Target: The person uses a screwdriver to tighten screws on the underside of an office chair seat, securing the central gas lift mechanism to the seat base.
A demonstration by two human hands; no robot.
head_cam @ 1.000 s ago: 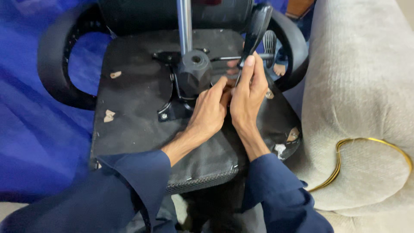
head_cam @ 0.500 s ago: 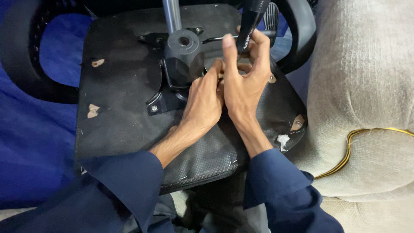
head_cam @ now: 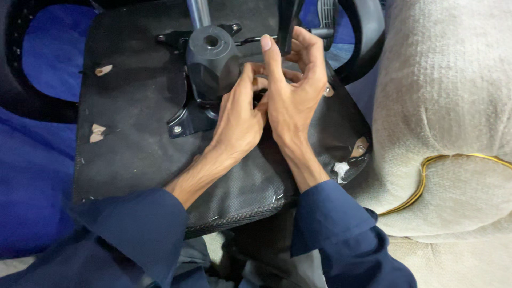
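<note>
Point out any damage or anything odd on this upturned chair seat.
The black underside fabric is torn in several spots: two small holes near its left edge show a pale layer beneath, and the right corner is ripped, with white stuffing showing. Both hands, left hand and right hand, work beside the black mechanism.

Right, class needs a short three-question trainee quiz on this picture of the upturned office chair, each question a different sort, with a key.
1. True or false: both hands work beside the black metal mechanism on the seat underside.
2. Which lies to the person's right of the chair? A) cream sofa B) wooden desk C) metal shelf
3. What colour are the person's sleeves?

Key
1. True: the left hand and right hand meet just right of it, fingers bent; what they grip is hidden.
2. A, the cream sofa.
3. Dark blue sleeves.
</note>
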